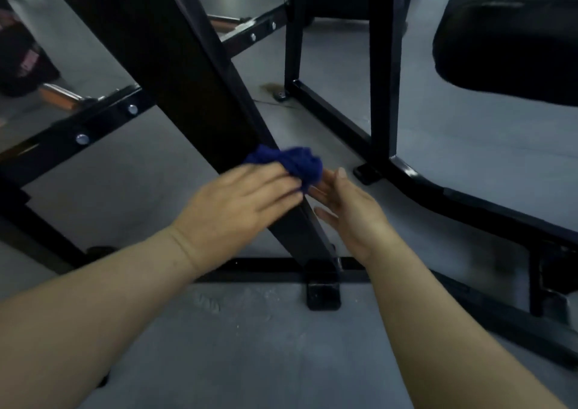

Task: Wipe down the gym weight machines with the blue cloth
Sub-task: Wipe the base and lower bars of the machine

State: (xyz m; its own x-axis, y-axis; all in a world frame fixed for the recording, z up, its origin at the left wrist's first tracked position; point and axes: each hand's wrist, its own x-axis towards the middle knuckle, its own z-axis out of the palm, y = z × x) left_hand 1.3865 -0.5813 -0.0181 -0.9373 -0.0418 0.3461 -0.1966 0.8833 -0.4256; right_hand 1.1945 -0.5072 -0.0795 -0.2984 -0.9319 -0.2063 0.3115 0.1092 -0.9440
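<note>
Cloth (292,164) sits bunched against the slanted black beam (175,73), low down near its foot. My left hand (240,202) lies flat over it, fingers spread and pressing it to the metal; my right hand (347,208) is open beside the beam, fingertips touching the wad, gripping nothing. To wipe well, I judge I should keep firm pressure and run along the beam's length, covering edges too. It is deep blue, soft and crumpled.
</note>
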